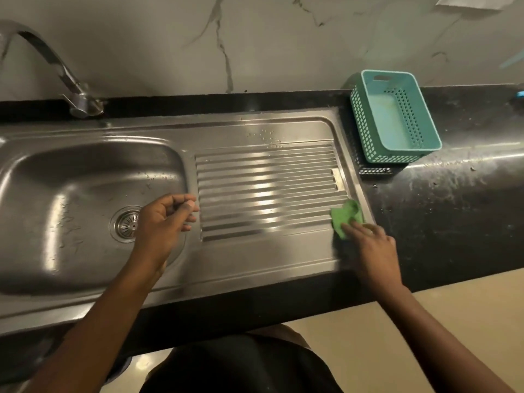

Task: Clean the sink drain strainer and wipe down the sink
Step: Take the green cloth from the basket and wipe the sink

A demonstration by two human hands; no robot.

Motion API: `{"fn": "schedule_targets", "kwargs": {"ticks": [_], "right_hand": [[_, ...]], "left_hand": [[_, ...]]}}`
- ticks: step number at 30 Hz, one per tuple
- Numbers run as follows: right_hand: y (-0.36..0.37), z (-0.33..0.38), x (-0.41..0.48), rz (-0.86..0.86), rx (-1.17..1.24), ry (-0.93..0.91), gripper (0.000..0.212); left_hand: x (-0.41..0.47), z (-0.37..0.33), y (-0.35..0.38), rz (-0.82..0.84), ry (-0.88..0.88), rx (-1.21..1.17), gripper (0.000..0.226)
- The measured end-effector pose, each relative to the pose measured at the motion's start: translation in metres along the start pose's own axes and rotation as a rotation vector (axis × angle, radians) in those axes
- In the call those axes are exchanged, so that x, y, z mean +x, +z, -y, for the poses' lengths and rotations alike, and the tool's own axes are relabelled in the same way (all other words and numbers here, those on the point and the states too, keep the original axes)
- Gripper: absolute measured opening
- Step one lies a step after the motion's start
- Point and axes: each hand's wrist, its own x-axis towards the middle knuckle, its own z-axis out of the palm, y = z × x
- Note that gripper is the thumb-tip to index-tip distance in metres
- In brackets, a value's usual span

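The steel sink (85,171) has a bowl on the left and a ribbed drainboard (266,191) on the right. The round drain strainer (126,224) sits in the bowl floor, partly hidden by my left hand (167,219). That hand hovers over the bowl's right edge with its fingers loosely curled and nothing in it. My right hand (371,248) presses a green cloth (347,215) flat on the drainboard's right end, fingers spread over the cloth's near edge.
A curved tap (76,95) stands at the back left. A teal plastic basket (394,117) rests on the black counter (453,194) to the right of the sink. The marble wall runs behind. The counter's front edge drops to the floor near my body.
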Motion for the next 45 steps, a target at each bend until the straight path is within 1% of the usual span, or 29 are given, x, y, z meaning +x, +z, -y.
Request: {"fn": "schedule_targets", "kwargs": {"ticks": [2, 4, 7, 9, 11, 13, 15, 18, 21, 23, 27, 28, 30, 31, 34, 36, 40, 43, 45], "right_hand": [[-0.009, -0.004, 0.028, -0.090, 0.214, 0.055, 0.051], [-0.020, 0.004, 0.065, -0.185, 0.325, 0.031, 0.044], [-0.031, 0.028, 0.126, -0.346, 0.334, -0.089, 0.041], [-0.036, 0.041, 0.165, -0.423, 0.240, -0.149, 0.041], [-0.037, 0.049, 0.194, -0.371, 0.138, -0.115, 0.046], [-0.032, 0.052, 0.209, -0.274, 0.079, -0.027, 0.039], [-0.022, 0.053, 0.214, -0.215, 0.073, 0.024, 0.031], [-0.005, 0.065, 0.213, -0.255, 0.098, 0.037, 0.028], [0.005, 0.102, 0.211, -0.269, 0.107, 0.026, 0.025], [0.012, 0.143, 0.204, -0.236, 0.132, -0.062, 0.028], [0.028, 0.257, 0.182, -0.166, 0.199, -0.347, 0.033], [0.030, 0.284, 0.177, -0.133, 0.208, -0.403, 0.031], [0.031, 0.320, 0.174, -0.074, 0.186, -0.497, 0.025], [0.032, 0.325, 0.174, -0.049, 0.153, -0.542, 0.030], [0.033, 0.299, 0.180, 0.026, 0.085, -0.696, 0.050], [0.032, 0.261, 0.181, 0.054, 0.091, -0.709, 0.055], [0.017, 0.157, 0.187, -0.002, 0.099, -0.468, 0.060], [-0.003, 0.065, 0.183, -0.050, 0.117, -0.208, 0.062], [-0.013, 0.031, 0.181, -0.066, 0.095, -0.079, 0.064]], "left_hand": [[-0.002, -0.003, 0.009, -0.008, 0.007, -0.017, 0.017], [-0.002, -0.004, 0.018, -0.021, 0.010, -0.021, 0.016], [-0.003, -0.004, 0.025, -0.046, -0.001, -0.041, 0.016], [-0.005, -0.001, 0.026, -0.055, -0.005, -0.043, 0.015], [-0.008, 0.001, 0.025, -0.063, -0.011, -0.042, 0.015], [-0.012, 0.003, 0.021, -0.087, -0.023, -0.057, 0.015], [-0.015, 0.005, 0.014, -0.110, -0.041, -0.066, 0.016], [-0.017, 0.009, 0.005, -0.126, -0.068, -0.075, 0.014], [-0.014, 0.009, -0.002, -0.128, -0.089, -0.065, 0.021], [-0.008, 0.003, -0.005, -0.133, -0.097, -0.066, 0.021], [0.002, -0.009, -0.009, -0.145, -0.101, -0.059, 0.018], [0.004, -0.012, -0.010, -0.148, -0.100, -0.051, 0.017], [0.008, -0.017, -0.011, -0.163, -0.091, -0.028, 0.015], [0.010, -0.018, -0.012, -0.167, -0.087, -0.014, 0.015], [0.018, -0.019, -0.013, -0.167, -0.088, -0.006, 0.016], [0.021, -0.020, -0.010, -0.148, -0.096, -0.005, 0.015], [0.027, -0.020, -0.006, -0.106, -0.108, 0.006, 0.016], [0.030, -0.020, -0.004, -0.090, -0.103, 0.019, 0.015], [0.030, -0.021, -0.004, -0.078, -0.103, 0.025, 0.015]]}}
